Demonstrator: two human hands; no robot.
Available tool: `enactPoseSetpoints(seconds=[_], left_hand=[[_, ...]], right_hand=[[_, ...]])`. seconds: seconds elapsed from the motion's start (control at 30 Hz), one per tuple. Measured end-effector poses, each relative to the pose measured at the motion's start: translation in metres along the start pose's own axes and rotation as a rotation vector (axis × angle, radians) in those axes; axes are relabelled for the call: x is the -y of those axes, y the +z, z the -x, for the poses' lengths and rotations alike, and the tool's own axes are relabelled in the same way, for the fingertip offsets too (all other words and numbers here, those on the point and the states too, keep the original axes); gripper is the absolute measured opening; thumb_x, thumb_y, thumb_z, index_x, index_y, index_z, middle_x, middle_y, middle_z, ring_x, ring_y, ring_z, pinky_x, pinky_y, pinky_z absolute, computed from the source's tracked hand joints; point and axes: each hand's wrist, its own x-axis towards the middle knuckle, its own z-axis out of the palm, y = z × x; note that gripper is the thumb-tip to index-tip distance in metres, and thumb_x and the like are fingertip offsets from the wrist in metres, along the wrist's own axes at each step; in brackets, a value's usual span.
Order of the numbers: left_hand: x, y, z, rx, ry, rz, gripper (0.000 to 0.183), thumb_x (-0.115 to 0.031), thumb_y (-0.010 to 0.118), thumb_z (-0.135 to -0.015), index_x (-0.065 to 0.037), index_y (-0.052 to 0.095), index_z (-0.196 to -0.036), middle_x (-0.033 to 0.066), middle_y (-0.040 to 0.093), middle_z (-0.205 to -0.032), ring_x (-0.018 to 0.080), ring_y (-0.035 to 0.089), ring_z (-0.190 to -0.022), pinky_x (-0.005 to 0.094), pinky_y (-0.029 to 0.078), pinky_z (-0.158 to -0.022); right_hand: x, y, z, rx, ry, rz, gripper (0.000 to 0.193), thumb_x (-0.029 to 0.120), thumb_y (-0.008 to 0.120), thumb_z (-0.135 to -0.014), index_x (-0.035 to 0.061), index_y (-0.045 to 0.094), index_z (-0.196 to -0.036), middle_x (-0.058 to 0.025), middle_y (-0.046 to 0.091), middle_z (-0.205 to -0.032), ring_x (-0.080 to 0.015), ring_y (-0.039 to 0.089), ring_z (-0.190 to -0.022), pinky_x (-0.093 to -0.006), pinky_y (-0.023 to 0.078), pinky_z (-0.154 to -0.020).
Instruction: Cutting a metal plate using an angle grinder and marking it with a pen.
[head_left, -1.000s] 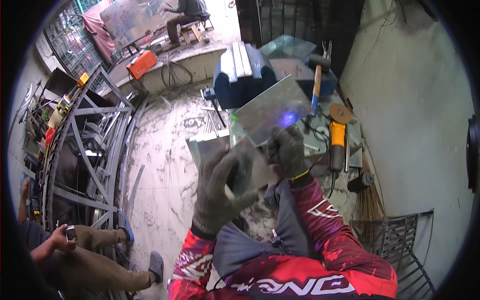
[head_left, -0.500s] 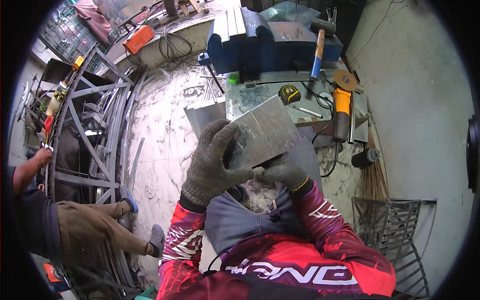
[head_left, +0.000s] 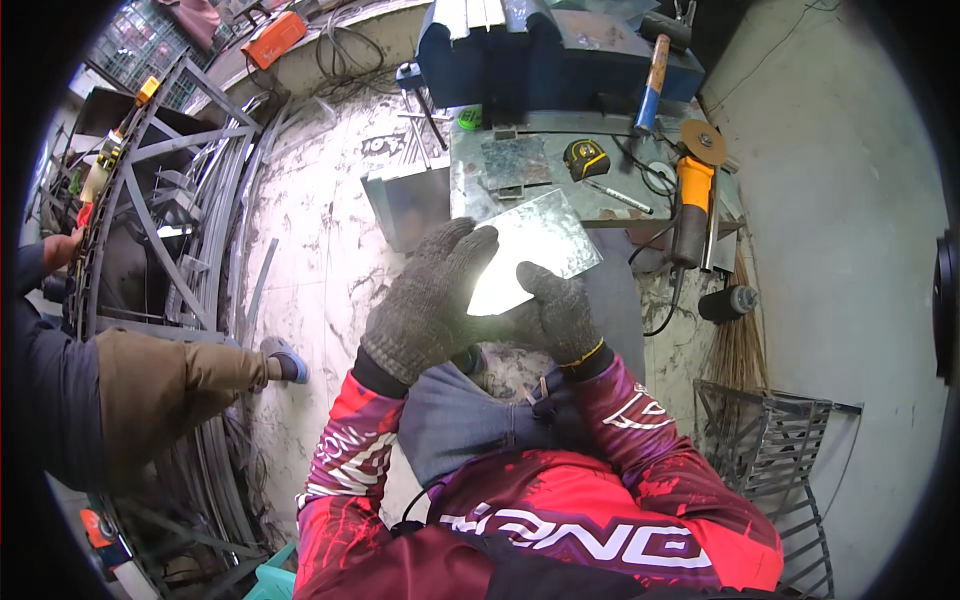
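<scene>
Between my two gloved hands, over my lap, is a shiny sheet-metal piece [head_left: 550, 235] whose face glares bright white on its near left part. My left hand [head_left: 425, 300], in a dark grey knit glove, closes on the piece's left edge. On the near right edge, my right hand [head_left: 558, 312] pinches it with the thumb laid over the top face; its other fingers are hidden underneath. Just beyond the piece, on the metal-topped bench, lie a flat metal plate [head_left: 515, 162], a black and yellow tape measure [head_left: 586, 158] and a marker pen [head_left: 618, 197].
A big blue vise [head_left: 485, 85] fills the bench's far side, with a hammer [head_left: 652, 90] leaning on it. An orange angle grinder [head_left: 692, 190] hangs at the right edge. A bent metal panel [head_left: 405, 205] stands left. Another person [head_left: 150, 400] stands by a steel rack [head_left: 165, 200].
The sheet-metal piece has been turned so its face catches the light. My right thumb has come up onto its face. The other person has shifted, legs now closer together.
</scene>
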Motion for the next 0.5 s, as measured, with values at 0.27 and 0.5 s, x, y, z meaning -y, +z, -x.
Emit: enactPoseSetpoints(seconds=[0.27, 0.5], left_hand=[[0.006, 0.011, 0.038, -0.377, -0.27, 0.378, 0.126, -0.037, 0.099, -0.053, -0.005, 0.033, -0.155, 0.0214, 0.038, -0.156, 0.038, 0.036, -0.148, 0.0467, 0.035, -0.12], [0.01, 0.032, 0.035, -0.308, -0.221, 0.379, 0.125, -0.017, 0.098, -0.056, -0.007, 0.027, -0.158, 0.0151, 0.039, -0.158, 0.0314, 0.044, -0.144, 0.0469, 0.045, -0.112]], right_hand=[[0.071, 0.01, 0.019, 0.064, -0.577, 0.633, 0.017, 0.008, 0.065, -0.097, -0.0029, 0.07, -0.109, -0.0126, 0.073, -0.101, -0.0197, 0.071, -0.089, -0.0343, 0.056, -0.08], [0.075, 0.006, 0.021, 0.08, -0.263, 0.134, 0.02, 0.009, 0.061, -0.099, -0.0049, 0.068, -0.111, -0.0132, 0.072, -0.105, -0.0244, 0.071, -0.096, -0.0336, 0.057, -0.083]])
